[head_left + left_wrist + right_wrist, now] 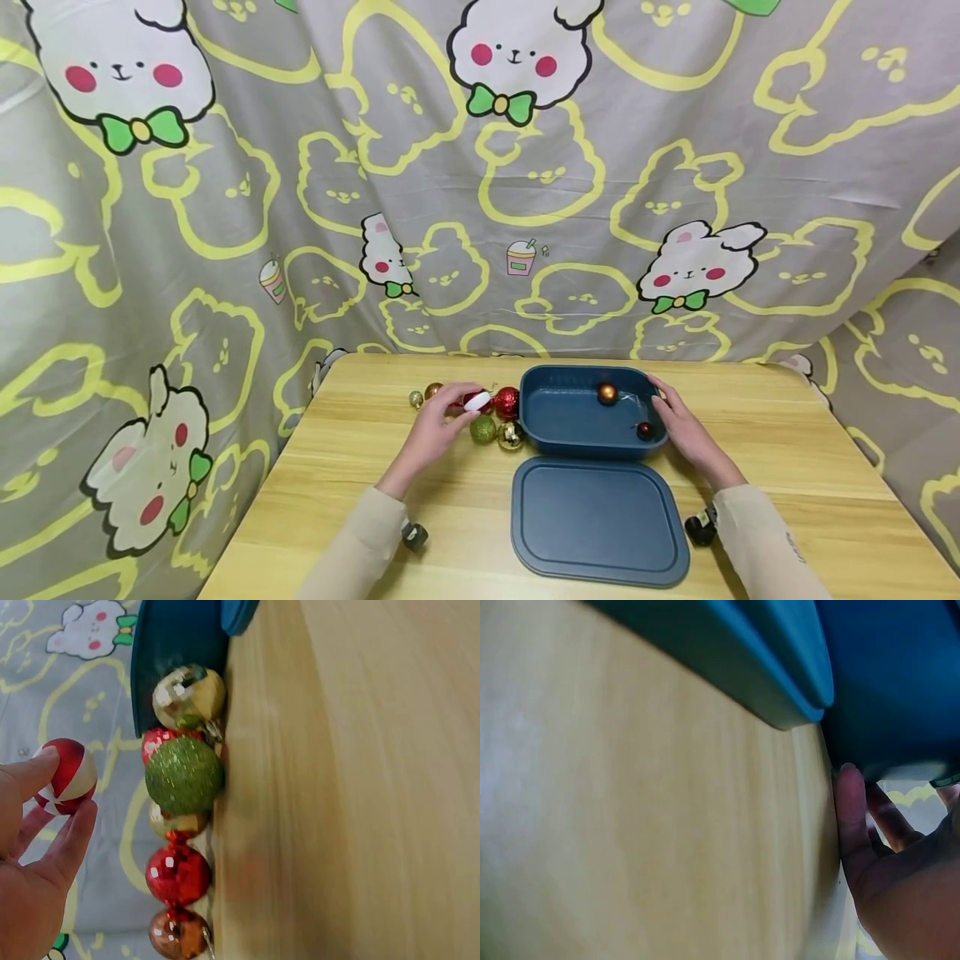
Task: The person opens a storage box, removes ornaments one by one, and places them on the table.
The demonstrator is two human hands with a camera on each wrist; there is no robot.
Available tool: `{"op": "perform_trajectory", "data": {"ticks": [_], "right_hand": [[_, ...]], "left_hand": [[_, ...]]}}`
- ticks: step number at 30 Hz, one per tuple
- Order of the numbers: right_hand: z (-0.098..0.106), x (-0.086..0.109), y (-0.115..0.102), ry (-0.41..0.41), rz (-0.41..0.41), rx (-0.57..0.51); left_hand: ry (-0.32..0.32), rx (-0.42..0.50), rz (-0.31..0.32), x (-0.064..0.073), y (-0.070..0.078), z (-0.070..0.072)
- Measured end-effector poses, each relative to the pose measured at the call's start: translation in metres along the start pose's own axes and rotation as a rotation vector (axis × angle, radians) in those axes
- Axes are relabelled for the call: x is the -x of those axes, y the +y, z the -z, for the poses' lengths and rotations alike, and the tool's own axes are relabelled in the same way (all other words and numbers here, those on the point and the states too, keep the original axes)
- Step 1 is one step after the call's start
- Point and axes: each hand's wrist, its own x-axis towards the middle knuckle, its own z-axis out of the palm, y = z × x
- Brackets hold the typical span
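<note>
My left hand [433,427] pinches a red-and-white striped ball ornament [69,776] between thumb and fingertips, held up above a cluster of ornaments left of the box. The deep blue box [581,450] holds a copper ball ornament [607,393] and a small dark red one [645,431]. At the box's right end, my right hand [686,429] grips the rim and wall. Beside the box's left end lie a red glitter ball [507,402], a green glitter ball [184,775] and a shiny gold ball [512,435].
A flat blue lid [600,521] lies on the wooden table [337,467] in front of the box. Farther left are a shiny red ball [178,874], a copper ball [178,933] and a small gold ball [416,399]. A patterned curtain [450,208] hangs behind the table.
</note>
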Motion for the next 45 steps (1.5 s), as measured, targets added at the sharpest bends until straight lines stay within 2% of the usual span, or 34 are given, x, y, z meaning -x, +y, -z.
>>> {"op": "perform_trajectory", "data": {"ticks": [11,16,27,30,36,45], "right_hand": [[-0.001,0.000,-0.002,0.004,0.016,-0.003],[0.000,0.000,-0.001,0.007,0.017,-0.002],[0.001,-0.001,0.000,0.004,0.028,0.002],[0.001,-0.001,0.000,0.004,0.021,0.000],[0.000,-0.001,0.000,-0.002,0.021,-0.003],[0.001,0.001,0.000,-0.004,0.014,0.001]], "left_hand": [[0.003,0.043,0.054,0.010,-0.012,0.013],[0.002,0.026,0.064,0.013,-0.018,0.017],[-0.025,0.032,0.159,0.019,-0.024,0.022],[-0.031,0.000,0.191,0.020,-0.025,0.023],[-0.022,-0.109,0.175,0.023,-0.028,0.023],[-0.049,-0.127,0.200,0.026,-0.035,0.017]]}}
